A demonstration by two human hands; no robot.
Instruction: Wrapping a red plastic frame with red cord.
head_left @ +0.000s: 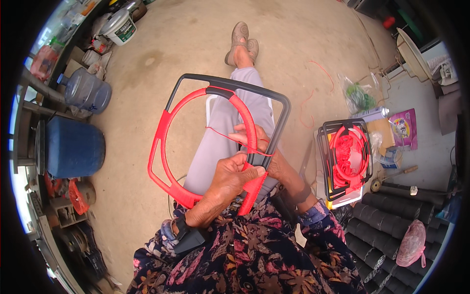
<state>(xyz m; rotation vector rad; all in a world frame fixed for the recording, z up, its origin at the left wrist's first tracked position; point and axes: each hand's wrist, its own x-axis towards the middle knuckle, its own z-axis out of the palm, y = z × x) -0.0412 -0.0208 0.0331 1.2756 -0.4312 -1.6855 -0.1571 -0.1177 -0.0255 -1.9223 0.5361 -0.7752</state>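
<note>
A black frame (281, 122) with rounded corners and an inner ring (169, 117) lies tilted over my lap. Red cord is wound tightly round most of the ring and part of the outer frame; black shows at the ring's top and near my hands. My left hand (227, 176) is closed on the frame's lower right part, thumb pressed against the red winding. Behind the ring's right side is my right hand (264, 142), partly hidden, with its fingers bent round a thin red cord (220, 131). That cord's loose end sticks out to the left, and its other part crosses the bare black bars.
Similar black frames with red-wound rings (346, 157) are stacked at my right. Beyond them lie a plastic bag (360, 98) and a purple packet (405, 128). Black rolls (382, 225) fill the lower right. A blue tub (76, 147) and water jug (88, 90) stand at left.
</note>
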